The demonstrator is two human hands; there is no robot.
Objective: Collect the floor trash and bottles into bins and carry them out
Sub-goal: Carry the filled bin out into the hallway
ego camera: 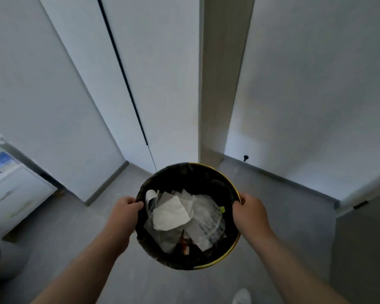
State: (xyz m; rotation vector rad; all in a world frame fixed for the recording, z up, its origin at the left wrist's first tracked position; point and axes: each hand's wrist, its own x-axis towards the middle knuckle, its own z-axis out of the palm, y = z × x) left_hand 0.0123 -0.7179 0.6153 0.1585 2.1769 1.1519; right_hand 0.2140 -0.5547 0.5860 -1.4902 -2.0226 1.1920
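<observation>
A round bin [185, 175] with a black liner and a yellow rim hangs above the grey floor in the middle of the view. My left hand [122, 212] grips its left rim and my right hand [250, 212] grips its right rim. Inside lie crumpled white paper and clear plastic wrap [180, 213], with a bit of red-orange wrapper near the bottom. No bottles are in sight.
White cupboard doors [123, 84] and a beige door frame [219, 84] stand straight ahead. A white wall with a door stop [245, 158] runs along the right. A white drawer unit [13, 198] stands at the left. One white shoe [241, 296] shows below.
</observation>
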